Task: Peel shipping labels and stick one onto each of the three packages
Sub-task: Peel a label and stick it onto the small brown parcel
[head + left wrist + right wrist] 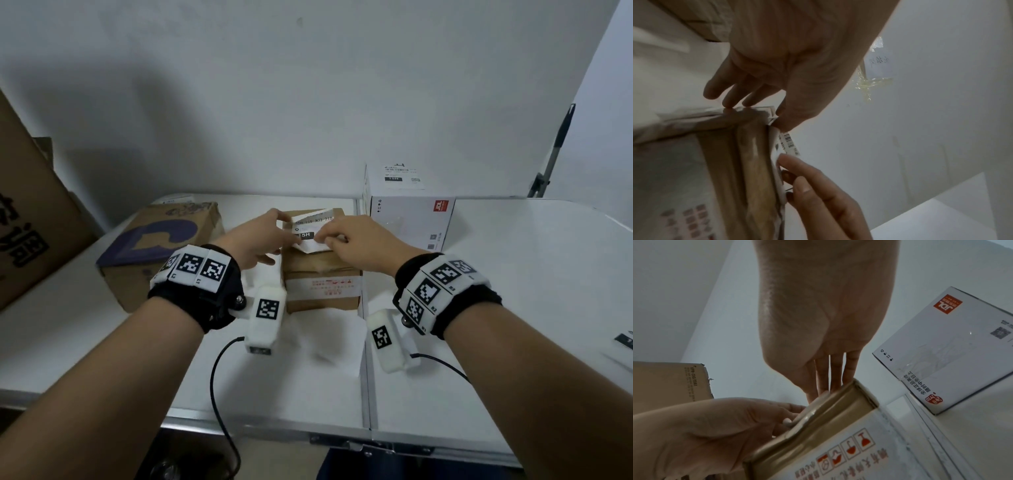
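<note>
A brown taped box (322,274) stands mid-table on white paper. A white shipping label (308,228) lies half down on its top, with the near corner still lifted. My left hand (270,233) presses the label's left end with straight fingers (785,123). My right hand (342,240) pinches the label's near right edge (790,142). A white box (411,219) to the right carries a label (400,176) on its top. A brown and purple box (161,246) sits to the left. In the right wrist view, both hands meet at the brown box's top edge (828,402).
A large brown carton (30,205) leans at the far left. The white table (513,274) has a seam beside the brown box, and its front edge is near my forearms. A small dark-printed item (623,342) lies at the right edge. A metal pole (555,150) stands back right.
</note>
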A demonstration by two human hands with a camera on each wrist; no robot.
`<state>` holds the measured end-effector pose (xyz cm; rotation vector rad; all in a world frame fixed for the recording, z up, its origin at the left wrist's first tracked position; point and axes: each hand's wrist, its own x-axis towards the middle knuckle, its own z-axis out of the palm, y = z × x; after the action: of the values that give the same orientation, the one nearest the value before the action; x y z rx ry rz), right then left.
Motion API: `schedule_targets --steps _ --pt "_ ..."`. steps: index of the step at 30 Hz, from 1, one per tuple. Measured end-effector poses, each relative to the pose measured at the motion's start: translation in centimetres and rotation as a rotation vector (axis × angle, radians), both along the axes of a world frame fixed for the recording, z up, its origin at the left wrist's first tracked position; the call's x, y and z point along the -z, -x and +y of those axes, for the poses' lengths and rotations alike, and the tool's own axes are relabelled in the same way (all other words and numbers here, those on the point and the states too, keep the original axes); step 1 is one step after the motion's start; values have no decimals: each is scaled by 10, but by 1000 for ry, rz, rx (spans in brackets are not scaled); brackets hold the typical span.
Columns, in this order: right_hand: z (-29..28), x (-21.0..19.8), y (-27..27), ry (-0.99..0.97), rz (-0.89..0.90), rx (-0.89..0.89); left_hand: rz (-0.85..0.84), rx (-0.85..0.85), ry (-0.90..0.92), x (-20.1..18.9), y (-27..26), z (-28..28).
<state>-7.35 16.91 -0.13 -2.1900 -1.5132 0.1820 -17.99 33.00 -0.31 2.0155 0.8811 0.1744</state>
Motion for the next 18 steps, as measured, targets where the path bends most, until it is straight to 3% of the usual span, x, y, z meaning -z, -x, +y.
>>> schedule_targets --steps 10,15,18 --pt "-4 -10 11 61 -37 -57 11 140 184 -12 11 -6" --pt "9 4 6 225 -161 -49 4 152 216 -8 10 -5" --pt "16 14 -1 275 -113 -96 -4 157 229 -7 9 -6"
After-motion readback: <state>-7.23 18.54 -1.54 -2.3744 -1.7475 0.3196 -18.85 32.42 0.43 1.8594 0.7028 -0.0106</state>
